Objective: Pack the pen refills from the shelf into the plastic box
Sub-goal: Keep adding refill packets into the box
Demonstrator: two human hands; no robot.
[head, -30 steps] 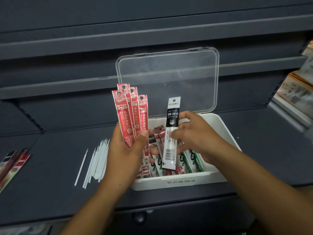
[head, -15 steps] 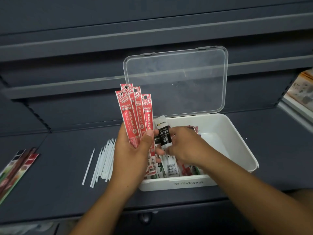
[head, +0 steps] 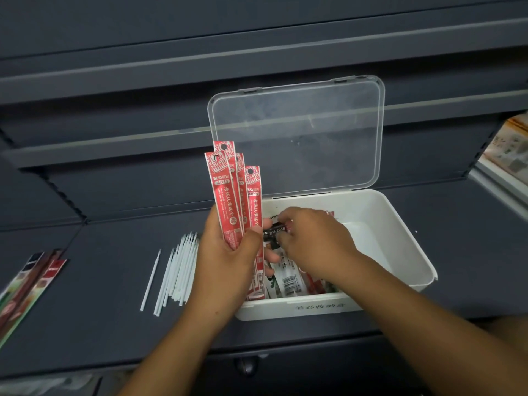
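A white plastic box (head: pixel 400 241) stands on the dark shelf with its clear lid (head: pixel 297 138) upright behind it. Several refill packs (head: pixel 288 281) lie in its left half. My left hand (head: pixel 228 261) grips a fan of several red refill packs (head: pixel 228 195), held upright over the box's left edge. My right hand (head: pixel 311 241) is down inside the box, its fingers pinching a black-and-white refill pack (head: pixel 274 232) that lies low over the packs there. Most of that pack is hidden by the hand.
Loose white refill tubes (head: pixel 177 272) lie on the shelf left of the box. More packs (head: pixel 28 284) lie at the far left edge. Printed goods (head: pixel 508 150) sit at the right. The shelf's front edge runs below the box.
My right hand has lowered the black-and-white pack from upright in front of the lid down into the box. My left hand keeps the red packs upright in the same place.
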